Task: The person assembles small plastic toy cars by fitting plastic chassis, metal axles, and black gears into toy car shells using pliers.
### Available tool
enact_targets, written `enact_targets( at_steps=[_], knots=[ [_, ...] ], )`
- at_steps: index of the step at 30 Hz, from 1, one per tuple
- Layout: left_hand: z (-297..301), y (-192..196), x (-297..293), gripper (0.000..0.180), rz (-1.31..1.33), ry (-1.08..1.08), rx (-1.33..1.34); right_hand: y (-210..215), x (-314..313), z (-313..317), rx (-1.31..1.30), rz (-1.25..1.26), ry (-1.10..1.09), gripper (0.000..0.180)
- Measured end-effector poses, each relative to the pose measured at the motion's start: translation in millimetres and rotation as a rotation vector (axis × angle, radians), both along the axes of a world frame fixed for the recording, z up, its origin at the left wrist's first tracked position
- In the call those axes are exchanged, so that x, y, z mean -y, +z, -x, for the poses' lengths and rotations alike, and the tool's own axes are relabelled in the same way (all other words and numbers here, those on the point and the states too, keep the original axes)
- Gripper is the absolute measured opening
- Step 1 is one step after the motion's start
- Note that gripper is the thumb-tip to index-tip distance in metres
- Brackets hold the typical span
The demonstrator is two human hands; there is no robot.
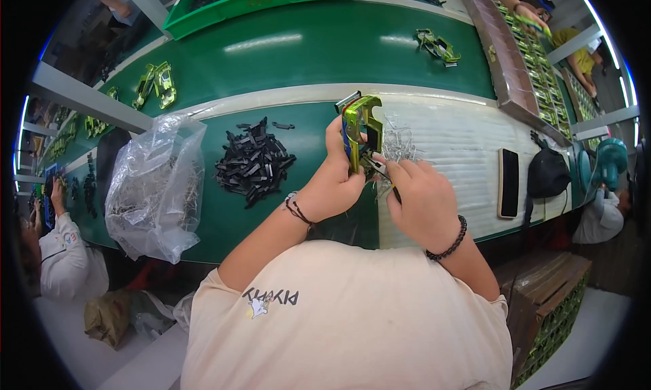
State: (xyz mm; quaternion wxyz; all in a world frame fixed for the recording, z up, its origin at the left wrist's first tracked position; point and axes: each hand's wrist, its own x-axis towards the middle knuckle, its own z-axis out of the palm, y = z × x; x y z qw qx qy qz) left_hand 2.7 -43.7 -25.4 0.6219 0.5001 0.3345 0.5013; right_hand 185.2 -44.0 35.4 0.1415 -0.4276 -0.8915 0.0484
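Note:
My left hand (337,181) holds up a shiny lime-green plastic shell (355,124) with a silver bar at its top and dark parts inside; its exact kind I cannot tell. My right hand (426,197) is closed round small pliers (385,171), their tips at the lower right edge of the shell. Behind my right hand, thin silvery metal pins or wires (401,143) lie loose on a white ribbed mat (461,159). To the left of my left hand is a heap of small black plastic pieces (254,163) on the green tabletop.
A clear plastic bag (154,187) of thin metal pieces lies at left. At right are a phone (508,183), a black pouch (548,172) and a teal fan (612,161). Beyond runs a green belt (325,51) carrying green shells (437,48), near a divided carton (500,65). Other people work around.

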Motion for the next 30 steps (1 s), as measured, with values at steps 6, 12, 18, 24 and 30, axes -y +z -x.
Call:
enact_targets(
  at_steps=[6,12,18,24,30],
  knots=[
    [5,-8,-1,0.086,-0.019,0.017,-0.068,1,0,-2,-0.007,0.004,0.01,0.035],
    [5,9,1,0.085,0.075,0.0,0.052,0,0,-3,0.024,-0.067,0.04,0.036],
    [5,4,0,0.085,0.03,0.007,0.013,3,1,0,-0.015,-0.004,0.018,0.034],
    [9,31,1,0.078,0.141,0.259,0.078,-4,-3,-11,-0.152,0.028,0.018,0.027],
    [83,76,-29,0.07,0.257,0.52,0.205,-41,-14,-60,-0.18,-0.014,-0.283,0.03]
  ],
)
